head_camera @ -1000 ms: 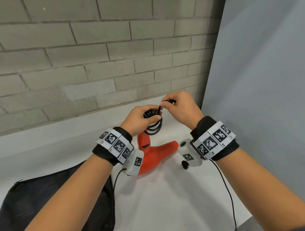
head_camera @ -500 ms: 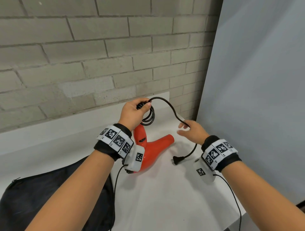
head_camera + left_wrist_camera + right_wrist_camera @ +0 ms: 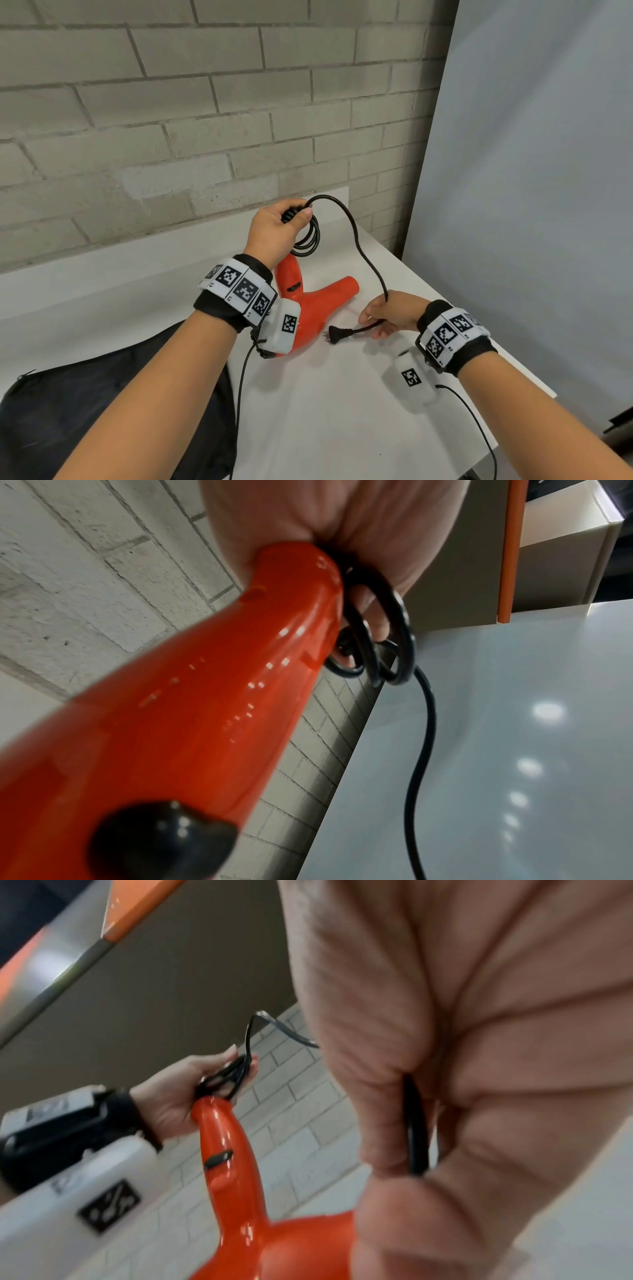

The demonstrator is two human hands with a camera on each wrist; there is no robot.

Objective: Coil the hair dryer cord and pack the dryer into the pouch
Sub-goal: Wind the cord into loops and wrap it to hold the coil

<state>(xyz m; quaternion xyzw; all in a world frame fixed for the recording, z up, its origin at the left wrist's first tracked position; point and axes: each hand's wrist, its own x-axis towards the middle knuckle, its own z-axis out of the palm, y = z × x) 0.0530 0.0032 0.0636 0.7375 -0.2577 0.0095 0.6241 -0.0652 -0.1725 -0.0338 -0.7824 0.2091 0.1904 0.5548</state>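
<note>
While your left hand point(image 3: 274, 228) grips the coiled loops of the cord point(image 3: 359, 240) at the top of the handle, your right hand point(image 3: 390, 313) curls loosely round the free tail near the plug point(image 3: 337, 334). Likely handling: cord is springy and semi-stiff, loops will pop open if you loosen that left grip, so keep them pinned against the handle end. Take the tail close to the plug to feed the last loop. Hair dryer point(image 3: 318, 305) looks like light hard plastic, glossy, probably slippery; grab it at the handle, not the nozzle. Looks: bright orange-red body, black switch, black cord, two-pin plug. It rests on the white table point(image 3: 325, 411), handle up under your left hand. Black pouch point(image 3: 85, 404) lies at the near left, partly under your left forearm.
</note>
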